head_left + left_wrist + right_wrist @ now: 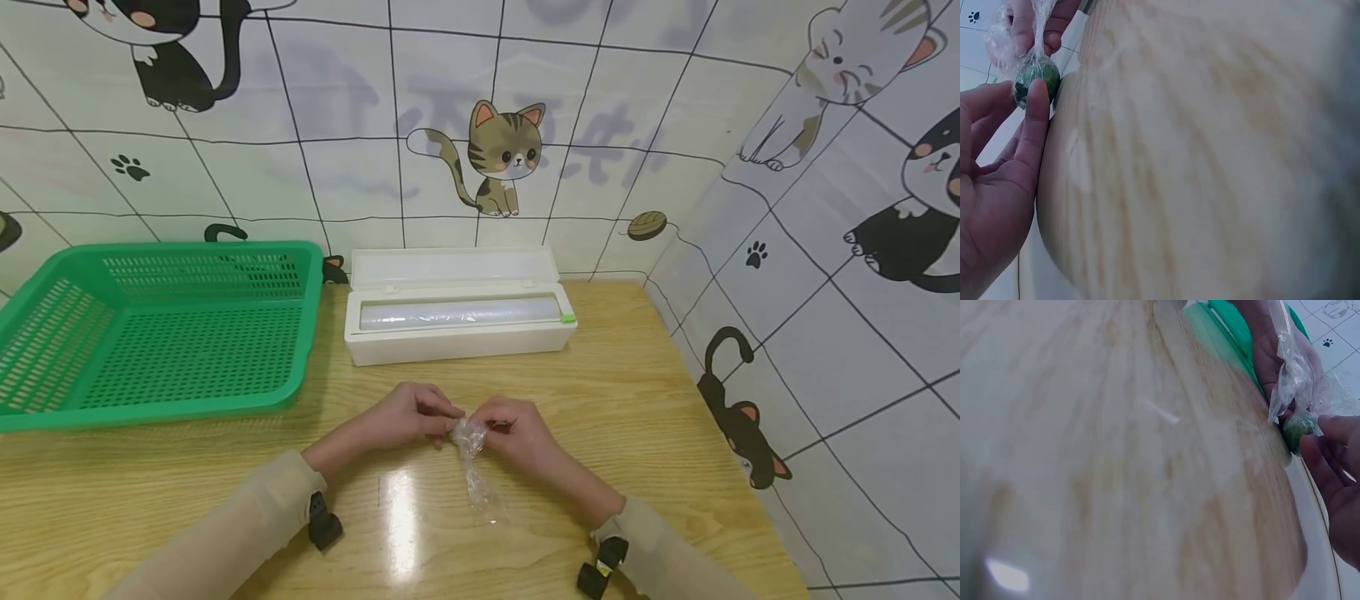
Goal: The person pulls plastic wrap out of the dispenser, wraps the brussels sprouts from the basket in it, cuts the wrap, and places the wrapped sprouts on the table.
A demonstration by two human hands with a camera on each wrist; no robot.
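Note:
A small round green item, its exact kind unclear, is bundled in clear plastic wrap. In the head view the crumpled film hides the item's green and trails toward the front as a twisted tail. The left hand pinches the bundle between thumb and fingertips from the left. From the right, the right hand pinches the same bundle, its thumb and a finger against the green item in the right wrist view. Both hands meet just above the wooden table.
Behind the hands stands a white wrap dispenser box, lid raised, with a roll of film inside and a green slider at its right end. A green plastic basket sits at left. Cat-print sheeting covers the walls.

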